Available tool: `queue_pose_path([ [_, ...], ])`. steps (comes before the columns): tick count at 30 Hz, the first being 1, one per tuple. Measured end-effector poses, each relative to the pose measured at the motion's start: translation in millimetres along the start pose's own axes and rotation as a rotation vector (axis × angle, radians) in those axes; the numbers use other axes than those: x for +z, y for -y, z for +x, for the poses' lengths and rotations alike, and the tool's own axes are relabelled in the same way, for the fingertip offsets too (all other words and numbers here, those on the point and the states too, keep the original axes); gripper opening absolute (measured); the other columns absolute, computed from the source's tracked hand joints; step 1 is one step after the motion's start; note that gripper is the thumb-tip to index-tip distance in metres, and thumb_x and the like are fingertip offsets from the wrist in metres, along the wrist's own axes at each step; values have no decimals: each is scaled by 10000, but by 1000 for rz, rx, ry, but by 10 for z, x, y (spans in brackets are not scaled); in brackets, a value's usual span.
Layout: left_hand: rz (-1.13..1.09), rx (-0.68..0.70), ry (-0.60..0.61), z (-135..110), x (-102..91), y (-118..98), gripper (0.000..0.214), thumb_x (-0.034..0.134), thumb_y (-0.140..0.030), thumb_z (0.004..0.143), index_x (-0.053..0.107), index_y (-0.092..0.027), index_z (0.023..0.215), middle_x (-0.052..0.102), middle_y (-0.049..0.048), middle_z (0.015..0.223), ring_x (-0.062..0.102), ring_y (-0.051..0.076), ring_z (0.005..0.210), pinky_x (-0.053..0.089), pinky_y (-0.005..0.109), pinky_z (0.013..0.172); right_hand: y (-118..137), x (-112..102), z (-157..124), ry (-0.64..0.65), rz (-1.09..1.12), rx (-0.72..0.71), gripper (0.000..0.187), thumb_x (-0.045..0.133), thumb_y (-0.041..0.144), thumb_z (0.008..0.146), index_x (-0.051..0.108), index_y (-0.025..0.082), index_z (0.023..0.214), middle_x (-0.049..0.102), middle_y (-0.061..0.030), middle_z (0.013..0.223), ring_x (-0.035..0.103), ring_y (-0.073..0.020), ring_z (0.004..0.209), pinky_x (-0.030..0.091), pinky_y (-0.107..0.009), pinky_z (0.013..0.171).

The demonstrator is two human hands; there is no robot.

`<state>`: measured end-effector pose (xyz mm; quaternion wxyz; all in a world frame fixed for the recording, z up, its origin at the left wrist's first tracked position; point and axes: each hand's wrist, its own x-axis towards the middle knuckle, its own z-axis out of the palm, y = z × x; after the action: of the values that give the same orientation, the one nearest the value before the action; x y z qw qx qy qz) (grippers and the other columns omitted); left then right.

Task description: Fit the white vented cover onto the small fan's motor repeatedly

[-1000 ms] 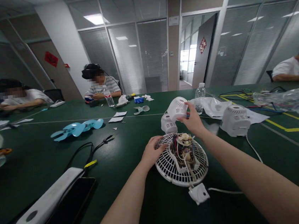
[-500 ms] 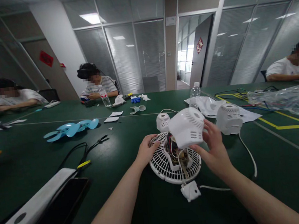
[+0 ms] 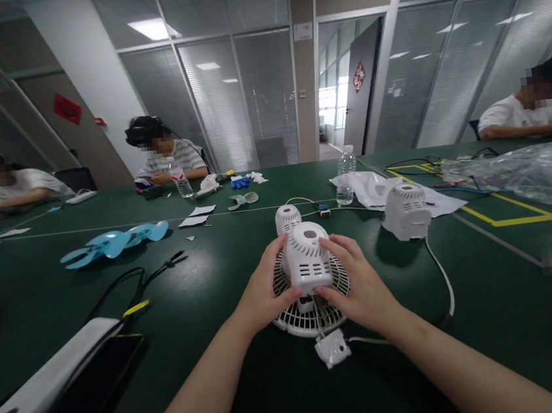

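A white vented fan motor cover (image 3: 309,255) sits over the motor part in front of me, gripped from both sides. My left hand (image 3: 268,287) is closed on its left side, thumb at the lower edge. My right hand (image 3: 355,277) holds its right side in the same way. Beneath lies a round white fan grille (image 3: 298,325) on the table; the cover now hides most of the motor and wires. A small white switch piece (image 3: 333,349) on a cable lies at the grille's near edge. Just behind stands a smaller white vented housing (image 3: 288,218).
Another white fan housing (image 3: 407,211) with a cable stands to the right. Blue fan blades (image 3: 112,243), a white power strip (image 3: 48,388) and a dark phone-like slab (image 3: 93,396) lie left. A water bottle (image 3: 346,176) stands behind. People sit across the table.
The motor cover came down and left from above the grille onto the motor. My left hand moved from the grille's rim to the cover. The view shifted slightly.
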<state>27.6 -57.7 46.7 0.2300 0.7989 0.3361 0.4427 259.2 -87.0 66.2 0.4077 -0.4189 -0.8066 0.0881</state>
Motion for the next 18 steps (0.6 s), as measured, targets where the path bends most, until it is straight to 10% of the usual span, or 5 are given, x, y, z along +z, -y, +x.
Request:
queue_pose_path([
  [11, 125, -146, 154, 1, 12, 43, 1294, 848, -411, 636, -50, -259, 1556, 196, 176, 1608, 298, 425, 1431, 279, 609, 1152, -238, 137, -5, 161, 450, 144, 1125, 765, 363, 777, -56, 302, 1544, 328, -156, 1539, 420, -319, 1374, 360, -585, 1117],
  [18, 94, -147, 154, 9, -16, 0, 1315, 874, -386, 595, -10, -258, 1560, 215, 172, 1602, 299, 430, 1428, 282, 613, 1152, -243, 125, 1, 199, 445, 173, 1076, 765, 404, 777, 23, 307, 1551, 339, -138, 1560, 394, -323, 1404, 331, -585, 1136],
])
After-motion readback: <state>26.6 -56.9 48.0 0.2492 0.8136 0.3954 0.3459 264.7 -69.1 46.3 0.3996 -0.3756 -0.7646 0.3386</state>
